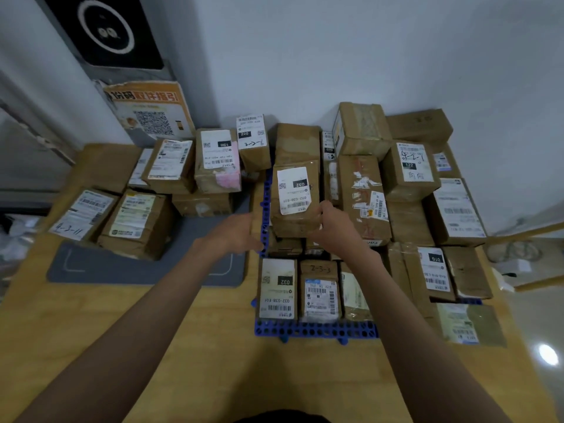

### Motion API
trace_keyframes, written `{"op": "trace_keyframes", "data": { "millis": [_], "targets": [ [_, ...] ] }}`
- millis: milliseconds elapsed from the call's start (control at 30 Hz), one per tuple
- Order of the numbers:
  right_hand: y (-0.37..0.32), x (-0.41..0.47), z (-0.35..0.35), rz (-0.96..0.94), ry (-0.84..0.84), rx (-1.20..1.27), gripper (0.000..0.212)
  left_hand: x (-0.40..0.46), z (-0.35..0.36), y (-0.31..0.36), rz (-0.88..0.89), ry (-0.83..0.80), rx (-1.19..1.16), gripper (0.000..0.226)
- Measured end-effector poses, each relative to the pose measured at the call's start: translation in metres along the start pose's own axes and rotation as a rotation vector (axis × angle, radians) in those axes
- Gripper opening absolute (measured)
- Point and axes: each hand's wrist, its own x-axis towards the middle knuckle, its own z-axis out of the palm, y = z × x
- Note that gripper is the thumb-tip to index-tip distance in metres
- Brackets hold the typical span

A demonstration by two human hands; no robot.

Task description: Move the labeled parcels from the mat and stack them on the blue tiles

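Note:
A brown parcel with a white "032" label (294, 193) rests on top of other parcels at the left side of the blue tiles (305, 330). My right hand (331, 227) grips its near right corner, thumb on top. My left hand (238, 235) hovers just left of it by the tile's blue edge, fingers loosely curved and holding nothing. Several labeled parcels remain on the grey mat (91, 270) to the left, the nearest one (134, 222) beside another marked "4-3-11" (81, 213). Many parcels are stacked on the tiles.
All this lies on a wooden table (183, 346). A white wall runs behind the stacks. An orange poster with a QR code (149, 111) leans at the back left. Parcels at the right overhang the tiles near the table's edge (467, 326).

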Motion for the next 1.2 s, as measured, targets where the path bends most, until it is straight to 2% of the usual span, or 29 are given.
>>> {"op": "trace_keyframes", "data": {
  "millis": [67, 167, 233, 300, 567, 700, 900, 1200],
  "targets": [
    [-0.006, -0.007, 0.004, -0.045, -0.039, -0.057, 0.035, -0.016, 0.002, -0.006, -0.063, 0.018, 0.032, 0.066],
    [-0.013, -0.019, 0.012, -0.089, -0.157, -0.104, 0.049, -0.044, 0.005, -0.016, -0.122, 0.045, 0.072, 0.079],
    [-0.019, -0.026, 0.021, -0.131, -0.236, -0.137, 0.055, -0.066, 0.007, -0.024, -0.146, 0.039, 0.104, 0.078],
    [-0.026, -0.032, 0.031, -0.184, -0.285, -0.157, 0.052, -0.088, 0.009, -0.035, -0.206, 0.030, 0.111, 0.077],
    [-0.066, -0.048, 0.069, -0.346, -0.364, -0.207, 0.057, -0.165, 0.019, -0.081, -0.374, 0.096, 0.031, 0.079],
    [-0.079, -0.055, 0.085, -0.340, -0.391, -0.189, 0.059, -0.183, 0.029, -0.104, -0.424, 0.132, -0.024, 0.077],
    [-0.094, -0.054, 0.115, -0.312, -0.406, -0.204, 0.057, -0.185, 0.039, -0.141, -0.434, 0.079, -0.065, 0.075],
    [-0.138, -0.037, 0.185, -0.199, -0.444, -0.176, 0.051, -0.164, -0.004, -0.227, -0.357, 0.082, -0.059, 0.081]
  ]
}}
